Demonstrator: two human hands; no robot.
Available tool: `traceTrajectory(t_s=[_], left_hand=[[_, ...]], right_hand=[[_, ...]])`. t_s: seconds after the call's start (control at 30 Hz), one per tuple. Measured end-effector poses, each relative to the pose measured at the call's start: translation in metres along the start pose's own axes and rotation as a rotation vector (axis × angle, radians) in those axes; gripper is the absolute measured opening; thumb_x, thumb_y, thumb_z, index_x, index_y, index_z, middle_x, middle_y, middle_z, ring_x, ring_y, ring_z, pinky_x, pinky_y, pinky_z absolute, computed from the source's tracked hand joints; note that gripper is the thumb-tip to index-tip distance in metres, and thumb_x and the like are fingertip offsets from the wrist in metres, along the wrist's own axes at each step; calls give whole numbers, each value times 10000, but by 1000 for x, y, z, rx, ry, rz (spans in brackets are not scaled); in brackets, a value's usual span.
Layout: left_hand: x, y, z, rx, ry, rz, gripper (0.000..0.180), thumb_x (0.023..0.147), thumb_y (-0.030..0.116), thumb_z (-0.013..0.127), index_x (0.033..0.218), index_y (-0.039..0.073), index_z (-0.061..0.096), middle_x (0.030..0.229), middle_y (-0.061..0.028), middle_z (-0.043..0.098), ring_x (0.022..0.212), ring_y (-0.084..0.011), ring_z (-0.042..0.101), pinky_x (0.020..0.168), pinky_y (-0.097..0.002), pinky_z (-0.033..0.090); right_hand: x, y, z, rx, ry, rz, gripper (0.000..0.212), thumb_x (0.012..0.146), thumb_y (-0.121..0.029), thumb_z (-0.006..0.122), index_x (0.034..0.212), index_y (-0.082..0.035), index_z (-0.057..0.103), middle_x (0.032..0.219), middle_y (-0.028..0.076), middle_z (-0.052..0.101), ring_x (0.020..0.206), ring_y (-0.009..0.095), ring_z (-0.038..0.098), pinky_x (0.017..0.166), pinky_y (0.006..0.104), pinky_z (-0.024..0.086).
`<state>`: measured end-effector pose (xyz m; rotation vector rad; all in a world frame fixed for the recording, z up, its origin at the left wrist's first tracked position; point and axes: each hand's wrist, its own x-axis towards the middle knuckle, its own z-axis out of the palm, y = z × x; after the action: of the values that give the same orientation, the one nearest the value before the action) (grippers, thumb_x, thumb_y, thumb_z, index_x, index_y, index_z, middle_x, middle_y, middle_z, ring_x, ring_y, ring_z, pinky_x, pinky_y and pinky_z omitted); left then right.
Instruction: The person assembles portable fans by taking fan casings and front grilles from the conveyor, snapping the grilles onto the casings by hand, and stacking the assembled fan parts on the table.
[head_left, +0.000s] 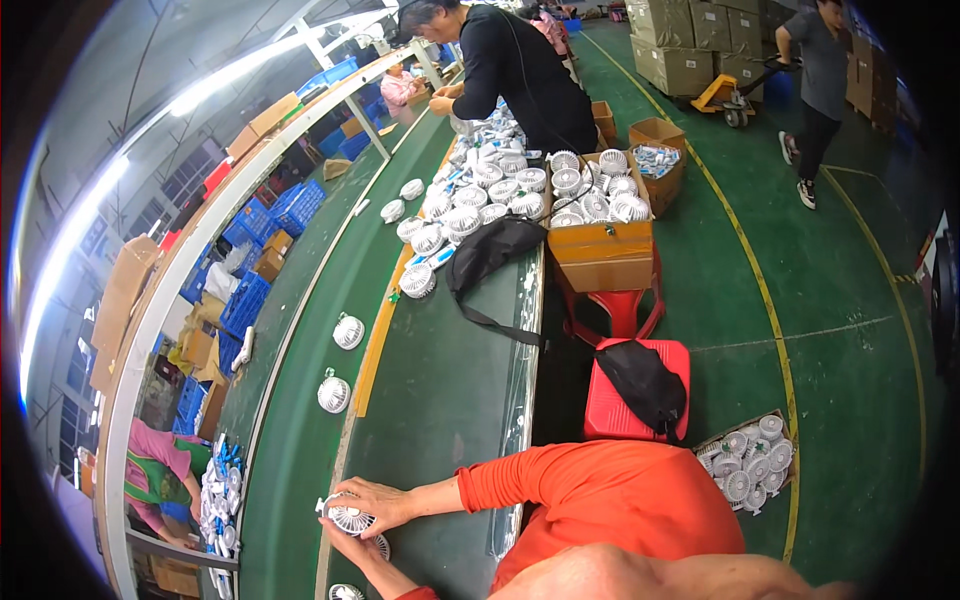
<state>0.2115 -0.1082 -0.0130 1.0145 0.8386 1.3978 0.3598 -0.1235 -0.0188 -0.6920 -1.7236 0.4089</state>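
Both of my hands are at the bench beside the conveyor, low in the view, around a small white round fan (351, 519) with a slatted grille. My right hand (378, 502) reaches in from the red sleeve and curls over the fan's top and side. Below it, my left hand (362, 553) supports the fan from underneath; some of its fingers are hidden. Another white fan (382, 546) shows partly beside my left hand. A further fan (346, 592) lies near the lower edge.
Along the green conveyor (300, 400) sit two fans (334, 394). A large pile of fans (465, 215) and a black bag (497, 252) lie farther up the bench. A fan-filled carton (602, 245) rests on a red stool. A co-worker (525, 80) stands beyond; another person (815, 90) pulls a pallet jack.
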Motion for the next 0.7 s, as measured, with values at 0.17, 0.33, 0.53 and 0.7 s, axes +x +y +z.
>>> traceTrajectory(t_s=[0.17, 0.33, 0.53, 0.7], left_hand=[[-23, -4, -2, -340, 46, -190, 618, 939, 543, 396, 1320, 59, 439, 1280, -137, 514, 1172, -300, 526, 923, -432, 494], [-26, 13, 14, -891, -842, -174, 414, 993, 231, 352, 1305, -27, 437, 1320, -215, 453, 1237, -368, 424, 1019, -442, 403], [-31, -29, -33, -2229, -822, -575, 392, 975, 207, 387, 1288, -20, 450, 1306, -205, 470, 1207, -376, 454, 1031, -451, 386], [-22, -65, -85, -2726, -1664, -2394, 315, 959, 187, 429, 1218, 32, 520, 1301, -144, 486, 1158, -319, 511, 985, -417, 403]], right_hand=[[-2, -11, 2, -93, -118, -172, 736, 650, -284, 747, 1308, -106, 469, 1257, 195, 396, 1129, 373, 424, 971, 451, 373], [-3, -13, 8, -48, -184, -133, 742, 715, -365, 688, 1354, -101, 418, 1320, 204, 362, 1162, 383, 407, 997, 454, 352], [-7, -18, 30, 524, -271, 268, 663, 922, -482, 447, 1429, -84, 293, 1328, 210, 415, 1262, 338, 368, 1053, 432, 299], [6, -57, 16, 783, -249, 119, 528, 963, -489, 385, 1251, -49, 418, 1138, 151, 566, 1068, 274, 532, 939, 386, 411]])
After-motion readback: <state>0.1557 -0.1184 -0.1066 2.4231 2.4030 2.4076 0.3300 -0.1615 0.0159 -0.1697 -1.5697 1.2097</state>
